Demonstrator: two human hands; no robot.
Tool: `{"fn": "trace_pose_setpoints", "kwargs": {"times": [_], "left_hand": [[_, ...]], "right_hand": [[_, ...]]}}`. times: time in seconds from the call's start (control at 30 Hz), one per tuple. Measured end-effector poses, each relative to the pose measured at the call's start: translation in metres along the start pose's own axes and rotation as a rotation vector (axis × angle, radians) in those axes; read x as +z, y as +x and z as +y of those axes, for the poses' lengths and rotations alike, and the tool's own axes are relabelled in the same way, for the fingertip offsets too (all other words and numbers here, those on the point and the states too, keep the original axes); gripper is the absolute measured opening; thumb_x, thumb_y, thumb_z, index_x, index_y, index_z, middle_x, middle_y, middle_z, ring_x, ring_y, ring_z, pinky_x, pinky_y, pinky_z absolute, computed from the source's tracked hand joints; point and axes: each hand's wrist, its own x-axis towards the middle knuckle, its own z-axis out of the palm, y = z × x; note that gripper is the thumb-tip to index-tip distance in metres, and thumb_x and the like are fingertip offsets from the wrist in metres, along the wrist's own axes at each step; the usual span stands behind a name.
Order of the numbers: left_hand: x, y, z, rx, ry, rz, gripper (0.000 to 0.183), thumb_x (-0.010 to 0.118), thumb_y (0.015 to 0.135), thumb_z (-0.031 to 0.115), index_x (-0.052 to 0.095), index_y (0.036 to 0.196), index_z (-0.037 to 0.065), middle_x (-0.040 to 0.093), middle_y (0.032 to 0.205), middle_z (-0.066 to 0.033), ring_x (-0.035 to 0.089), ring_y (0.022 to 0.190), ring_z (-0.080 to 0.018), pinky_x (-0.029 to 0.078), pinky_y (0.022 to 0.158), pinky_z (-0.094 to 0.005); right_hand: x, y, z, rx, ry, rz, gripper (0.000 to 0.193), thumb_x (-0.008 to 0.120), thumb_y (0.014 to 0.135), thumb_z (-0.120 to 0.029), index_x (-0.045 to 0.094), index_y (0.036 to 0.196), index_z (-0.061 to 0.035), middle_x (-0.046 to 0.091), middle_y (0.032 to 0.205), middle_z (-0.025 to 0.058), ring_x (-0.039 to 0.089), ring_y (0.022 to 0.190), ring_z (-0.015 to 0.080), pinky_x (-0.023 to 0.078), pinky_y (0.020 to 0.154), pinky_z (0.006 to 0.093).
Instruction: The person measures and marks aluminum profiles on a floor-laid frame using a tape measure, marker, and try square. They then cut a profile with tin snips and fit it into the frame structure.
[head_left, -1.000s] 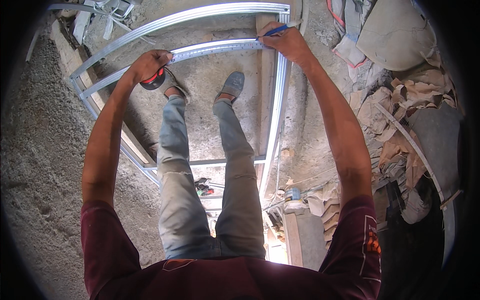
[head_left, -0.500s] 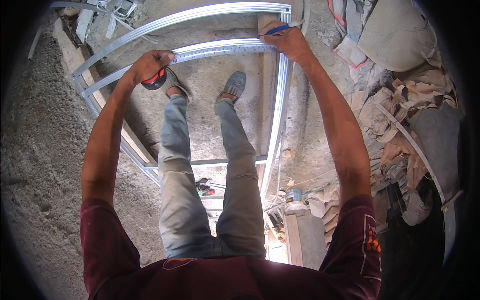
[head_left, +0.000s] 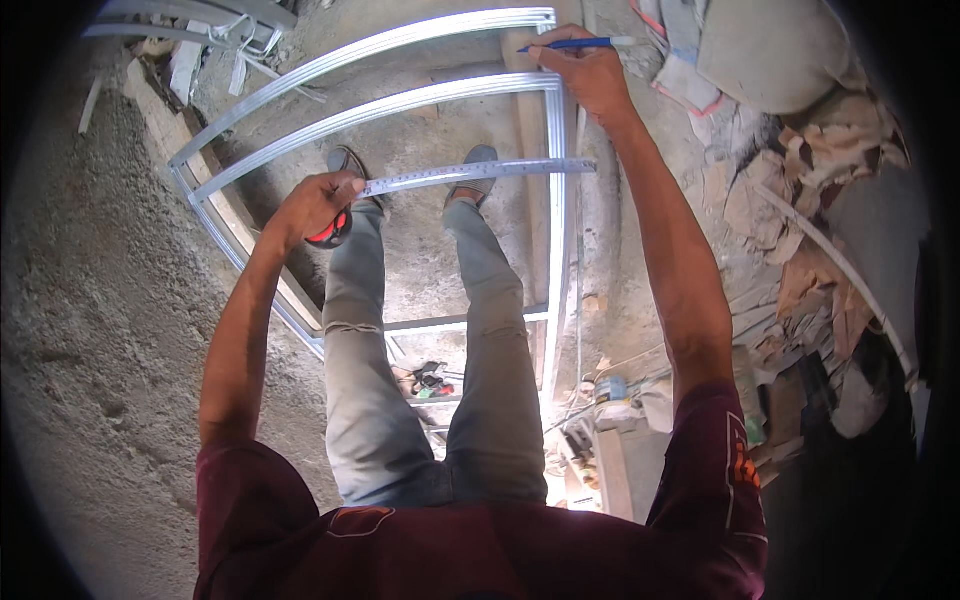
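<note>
My left hand (head_left: pixel 318 207) is closed around a black and red tape measure (head_left: pixel 332 232). Its pale blade (head_left: pixel 470 174) is pulled out to the right, passing over my shoes and across the right rail of a metal frame (head_left: pixel 555 215), with the free end beyond that rail. Between the fingers of my right hand (head_left: pixel 588 75) is a blue pencil-like marker (head_left: pixel 575 43), its tip pointing left. This hand hovers by the frame's upper right corner. Two silvery ribbed crossbars, the upper one (head_left: pixel 400 38) and the lower one (head_left: pixel 400 110), span the frame's far end.
Wooden beams lie under the frame on the left (head_left: pixel 165 125) and right (head_left: pixel 530 130). Crumpled brown paper (head_left: pixel 815 265) and sacks (head_left: pixel 775 60) pile up at right. Metal strips with white ties (head_left: pixel 235 35) lie at upper left. Small tools (head_left: pixel 432 380) sit between my legs.
The tape blade has come off the lower crossbar and moved nearer to me, with my left hand. My right hand has lifted away from that crossbar, still holding the marker.
</note>
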Motion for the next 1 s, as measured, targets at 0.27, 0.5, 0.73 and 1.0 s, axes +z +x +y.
{"fn": "trace_pose_setpoints", "kwargs": {"times": [0.27,0.5,0.73,1.0], "left_hand": [[0.023,-0.144,-0.001,0.035,-0.142,0.209,0.037,0.052,0.106,0.035,0.06,0.088,0.003,0.047,0.074,0.0052,0.042,0.071,-0.0083,0.039,0.066,-0.0275],[0.076,-0.189,-0.006,0.122,-0.253,0.114,0.036,0.051,0.107,0.035,0.058,0.086,0.008,0.043,0.072,0.0076,0.037,0.066,-0.0044,0.032,0.058,-0.0248],[0.184,-0.195,-0.007,0.125,-0.036,-0.044,0.039,0.047,0.107,0.037,0.061,0.088,0.006,0.046,0.068,0.0027,0.041,0.063,-0.006,0.036,0.058,-0.0279],[0.34,-0.153,-0.093,0.37,0.297,-0.21,0.035,0.04,0.104,0.028,0.061,0.096,0.001,0.066,0.089,-0.0218,0.065,0.088,-0.0435,0.049,0.076,-0.0481]], "right_hand": [[-0.065,-0.231,-0.061,0.156,0.172,0.438,0.019,0.077,0.089,-0.012,0.071,0.103,-0.0009,0.073,0.096,0.0045,0.065,0.089,0.011,0.052,0.081,0.0248],[-0.004,-0.573,0.019,0.447,0.679,1.23,0.015,0.074,0.092,-0.013,0.069,0.103,-0.0037,0.072,0.092,0.006,0.068,0.084,0.0142,0.057,0.075,0.0283],[0.079,-0.71,0.021,0.502,0.848,1.526,0.014,0.074,0.091,-0.011,0.07,0.103,-0.0054,0.073,0.092,0.0074,0.071,0.08,0.0184,0.059,0.073,0.0309],[0.097,-0.728,0.044,0.541,0.616,1.364,0.018,0.075,0.09,-0.006,0.068,0.105,0.0004,0.072,0.093,0.0105,0.071,0.082,0.0184,0.058,0.076,0.0309]]}}
